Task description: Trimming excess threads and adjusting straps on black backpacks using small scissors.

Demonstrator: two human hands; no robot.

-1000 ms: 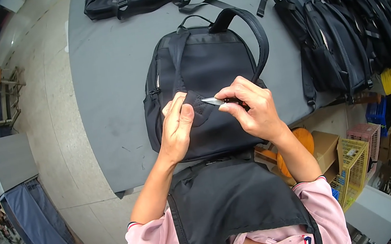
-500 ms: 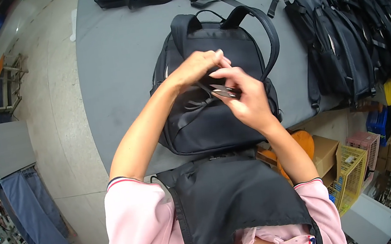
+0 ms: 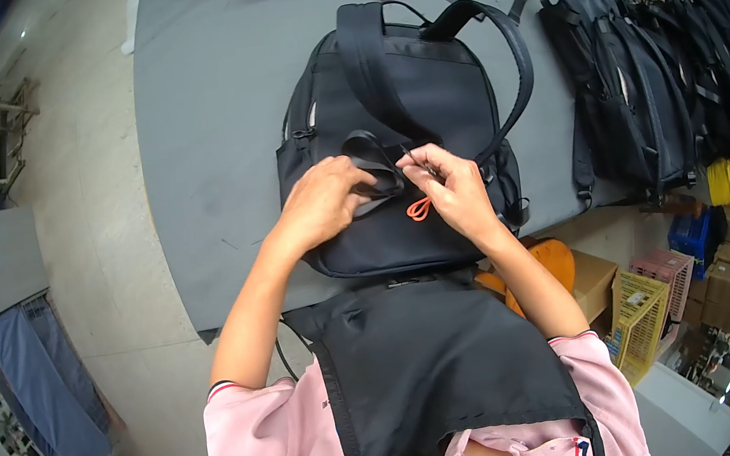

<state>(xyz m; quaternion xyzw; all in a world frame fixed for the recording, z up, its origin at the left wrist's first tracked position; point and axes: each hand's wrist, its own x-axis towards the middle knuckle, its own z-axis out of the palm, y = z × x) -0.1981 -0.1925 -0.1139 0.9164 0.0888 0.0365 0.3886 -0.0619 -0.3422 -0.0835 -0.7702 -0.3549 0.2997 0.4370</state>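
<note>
On the grey table (image 3: 206, 157), near edge: black backpack (image 3: 405, 246), lying flat. Left hand (image 3: 324, 201) clamped on loose webbing (image 3: 389, 185); right hand (image 3: 456, 192) pinched on a small dark item, mostly hidden, orange loop (image 3: 419, 210) hanging below. Bag probably light, soft, slightly slick; webbing limp. Best hold: padded strap (image 3: 369, 69) or top handle (image 3: 404, 6).

Dark bags (image 3: 614, 90) bunch up at right; below, a yellow crate (image 3: 636, 332) sits beside a pink crate (image 3: 665, 268).
</note>
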